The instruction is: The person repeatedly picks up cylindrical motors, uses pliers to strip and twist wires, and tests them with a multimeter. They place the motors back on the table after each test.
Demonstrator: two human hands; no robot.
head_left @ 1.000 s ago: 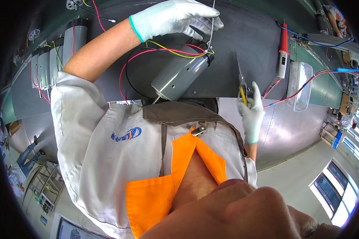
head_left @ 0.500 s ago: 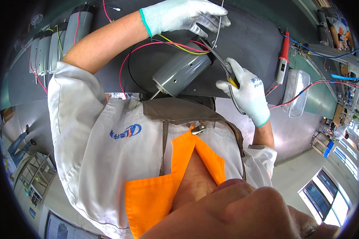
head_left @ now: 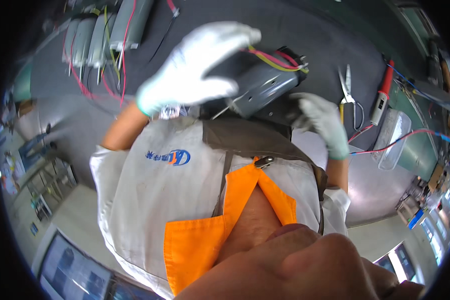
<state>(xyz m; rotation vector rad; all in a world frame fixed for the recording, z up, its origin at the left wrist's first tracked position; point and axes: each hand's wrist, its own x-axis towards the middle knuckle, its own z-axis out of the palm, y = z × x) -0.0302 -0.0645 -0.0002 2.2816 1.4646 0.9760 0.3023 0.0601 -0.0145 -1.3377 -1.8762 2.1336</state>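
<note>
Surface: dark grey work mat (head_left: 305, 30) on a bench, workshop floor and windows curving round the rim.
Left hand (head_left: 195, 70): white knit glove with green cuff, blurred, fingers spread flat and loose above the near end of the motor; it grips nothing that shows.
Right hand (head_left: 322, 122): same kind of glove, curled against the lower right side of the motor; blurred, so whether it clasps the casing or only steadies it cannot be told.
Work piece: grey cylindrical metal motor (head_left: 265, 90) lying tilted on the mat between the two hands, just above the collar.
Leads: red and yellow wires (head_left: 267, 56) running from the motor's far end.
Tools at right: small pliers with yellow handles (head_left: 349, 95), lying free; red-handled soldering iron (head_left: 384, 95) beside them.
Stock: row of grey motors (head_left: 100, 30) at upper left, wired.
Container: clear plastic tray (head_left: 391, 137) at right edge.
Step in hand, as judged: repositioning the motor with both hands.
Next move calls for: a firm hold on the casing, leads kept clear of the fingers.
</note>
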